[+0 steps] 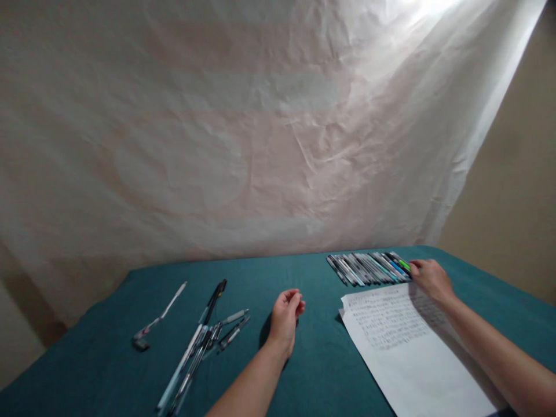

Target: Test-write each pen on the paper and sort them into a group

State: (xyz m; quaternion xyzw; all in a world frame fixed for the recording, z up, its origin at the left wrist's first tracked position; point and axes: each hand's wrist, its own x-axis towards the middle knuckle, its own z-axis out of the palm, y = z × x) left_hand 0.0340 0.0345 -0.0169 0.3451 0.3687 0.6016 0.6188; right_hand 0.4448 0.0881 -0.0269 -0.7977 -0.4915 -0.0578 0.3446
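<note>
Wrinkled white sheeting point(217, 145) hangs as a backdrop across nearly the whole upper frame, lit brightest at the upper right, with a strip of beige wall point(512, 174) down the right edge. Below it, a table under a teal cloth point(313, 370) fills the bottom third.

1 large sheet of white paper point(417, 359) lies flat at the lower right. Its upper part is covered in lines of handwriting too small to read, and its lower part is blank.

2 bare forearms come up from the bottom edge. The left hand point(284, 318) rests on the cloth near the centre, just left of the paper. Its thumb side is up, its fingers curl loosely inward, and it holds nothing. The right hand point(430, 279) lies palm down past the paper's far right corner. Its bent fingertips rest on the right end of a row of pens point(365, 269), beside a pen with a green part point(403, 264). I cannot tell whether they grip any pen.

That row lies side by side, close-packed, right of centre along the table's far edge.

At the lower left, a loose bundle of pens point(204, 341) lies crossed and overlapping, a black pen point(212, 301) reaching farthest up. 1 pale pen point(160, 317) lies alone, left of the bundle.
</note>
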